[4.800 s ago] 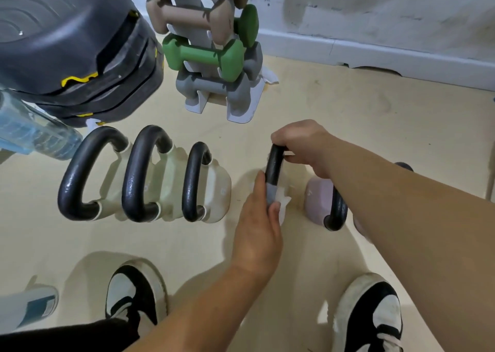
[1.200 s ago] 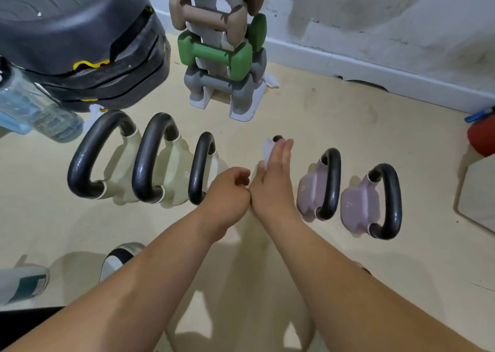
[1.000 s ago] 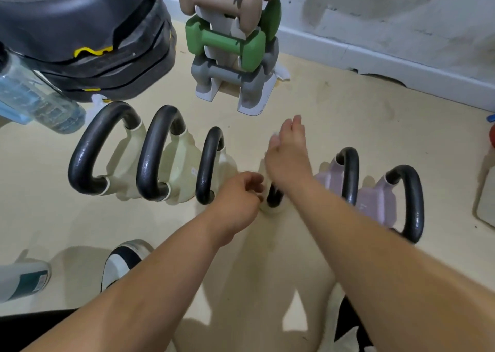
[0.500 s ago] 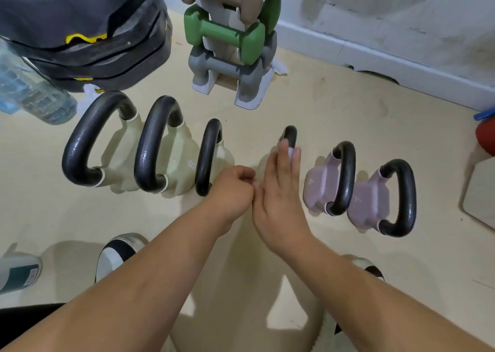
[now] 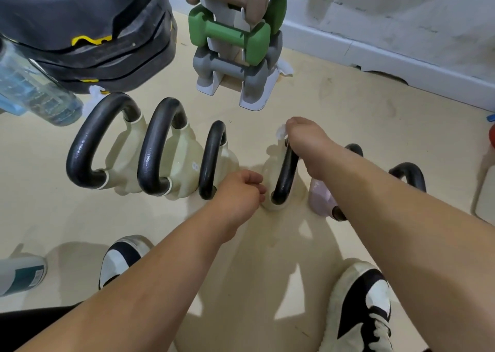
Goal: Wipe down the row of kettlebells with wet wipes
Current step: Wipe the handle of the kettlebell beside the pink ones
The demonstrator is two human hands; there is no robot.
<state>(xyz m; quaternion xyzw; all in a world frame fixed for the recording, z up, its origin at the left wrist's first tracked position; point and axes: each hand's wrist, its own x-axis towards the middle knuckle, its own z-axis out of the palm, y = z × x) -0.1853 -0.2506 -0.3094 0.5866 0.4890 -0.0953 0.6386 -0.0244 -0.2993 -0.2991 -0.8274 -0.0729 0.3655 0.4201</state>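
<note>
Wiping fourth kettlebell [image 5: 284, 174] in floor row, between cream kettlebells [image 5: 171, 148] left and lilac kettlebells [image 5: 320, 194] right. Right hand [image 5: 308, 142] curled over far end of black handle, fingers closed on wet wipe [image 5: 281, 131], pressing cloth onto grip. Left hand [image 5: 238, 193] fisted beside base, touching it, probably steadying against tipping. Lilac pair likely still unwiped.

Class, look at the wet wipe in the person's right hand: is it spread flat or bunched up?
Bunched up. Only a small crumpled tuft of the wet wipe shows, sticking out beside the right hand gripping the kettlebell handle.
</note>
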